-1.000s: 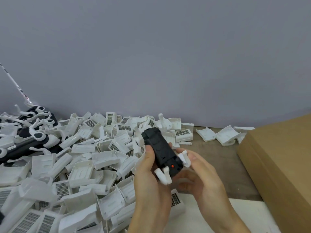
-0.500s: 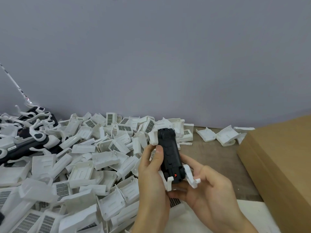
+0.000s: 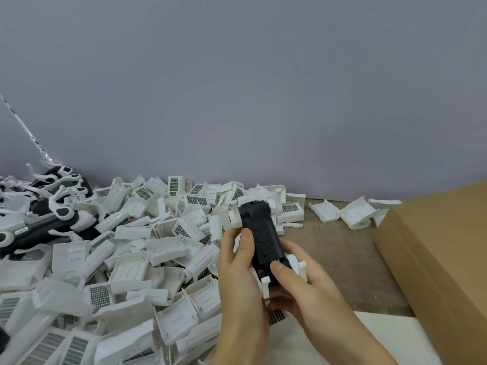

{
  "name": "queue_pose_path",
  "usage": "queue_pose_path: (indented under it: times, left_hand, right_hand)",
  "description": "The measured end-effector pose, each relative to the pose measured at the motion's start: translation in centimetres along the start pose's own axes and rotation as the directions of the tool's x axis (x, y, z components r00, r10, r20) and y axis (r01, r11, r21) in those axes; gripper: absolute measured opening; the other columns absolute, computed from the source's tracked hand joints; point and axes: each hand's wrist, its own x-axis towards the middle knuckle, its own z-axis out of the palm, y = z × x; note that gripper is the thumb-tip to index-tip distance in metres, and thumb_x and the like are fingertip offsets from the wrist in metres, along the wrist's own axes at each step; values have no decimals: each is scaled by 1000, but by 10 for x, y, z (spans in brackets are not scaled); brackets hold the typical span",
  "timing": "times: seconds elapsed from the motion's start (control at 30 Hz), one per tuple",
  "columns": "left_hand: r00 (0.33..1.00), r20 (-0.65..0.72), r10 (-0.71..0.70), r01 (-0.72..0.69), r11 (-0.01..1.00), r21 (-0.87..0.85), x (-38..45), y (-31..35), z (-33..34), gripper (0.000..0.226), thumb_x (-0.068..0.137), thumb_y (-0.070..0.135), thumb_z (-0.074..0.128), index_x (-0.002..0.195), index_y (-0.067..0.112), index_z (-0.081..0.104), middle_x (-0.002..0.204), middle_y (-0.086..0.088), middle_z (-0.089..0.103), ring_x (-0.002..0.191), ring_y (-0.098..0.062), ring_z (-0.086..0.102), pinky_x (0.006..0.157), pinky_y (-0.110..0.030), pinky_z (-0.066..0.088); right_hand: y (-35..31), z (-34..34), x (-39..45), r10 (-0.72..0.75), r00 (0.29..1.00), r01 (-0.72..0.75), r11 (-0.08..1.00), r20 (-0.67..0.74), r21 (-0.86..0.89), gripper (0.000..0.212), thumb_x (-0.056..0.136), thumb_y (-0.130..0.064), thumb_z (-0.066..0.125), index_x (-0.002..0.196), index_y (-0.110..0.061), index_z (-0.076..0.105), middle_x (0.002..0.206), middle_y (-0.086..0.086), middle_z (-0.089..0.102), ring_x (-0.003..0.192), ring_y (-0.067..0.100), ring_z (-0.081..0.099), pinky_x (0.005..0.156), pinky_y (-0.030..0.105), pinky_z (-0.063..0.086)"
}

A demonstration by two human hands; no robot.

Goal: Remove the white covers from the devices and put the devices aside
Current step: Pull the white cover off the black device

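Now both hands hold one black device (image 3: pixel 262 238) over the bench (image 3: pixel 340 248), stripping its white parts.
Left of it lies the heap of white covers (image 3: pixel 131 259). The left hand (image 3: pixel 237 275) grips the device's side, thumb on top; the right hand (image 3: pixel 303 288) curls its fingers round the near end, thumb pressing there. Best to steady the body and ease the clips off evenly, without twisting.
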Motion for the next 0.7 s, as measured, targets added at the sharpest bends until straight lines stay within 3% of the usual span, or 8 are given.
queue_pose_path:
  times: [0.17,0.3,0.4,0.53,0.63,0.7]
  left_hand:
    - [1000,7,14,-13,1000,-13,2,-2,-1,20,95,33,57,105,18,66,102,-12,72,77,-25,61,60,-36,49]
    - [999,-5,37,-37,999,5,3,-4,0,18,100,30,54,105,20,68,103,-11,74,84,-27,62,74,-45,49]
    - [999,-9,53,-53,999,8,3,-4,-1,17,100,29,54,103,18,67,100,-13,69,82,-27,60,74,-46,46]
    - [999,-1,38,-38,999,16,4,-7,-1,15,99,29,56,106,17,63,94,-10,64,78,-27,58,63,-37,45]
    - [999,8,32,-32,999,26,3,-5,-2,14,99,30,56,105,19,62,83,-7,65,65,-23,57,47,-28,41]
    - [999,10,32,-32,999,27,3,-4,-1,14,99,30,56,104,19,62,80,-5,65,64,-22,56,47,-29,39]
  right_hand:
    - [0,0,0,-33,999,34,998,22,-48,41,76,-24,58,107,-49,69,98,-2,76,80,13,69,69,27,51]
    - [1,-2,2,-35,997,34,999,69,18,45,71,-18,54,100,-48,72,84,-5,74,68,9,65,61,23,50]
    - [3,-3,3,-34,996,34,999,77,8,47,69,-17,54,100,-47,72,82,-5,73,66,9,64,60,24,49]
    - [3,-2,4,-51,998,52,998,32,-20,43,72,-19,54,100,-47,72,82,-3,73,68,11,66,61,25,51]
    - [1,0,3,-84,996,84,996,-3,-33,44,76,-15,52,93,-50,72,77,-2,73,63,10,66,58,23,52]
    - [0,2,2,-82,996,82,996,-17,-21,42,73,-18,53,93,-49,72,76,-2,73,62,11,65,57,24,51]
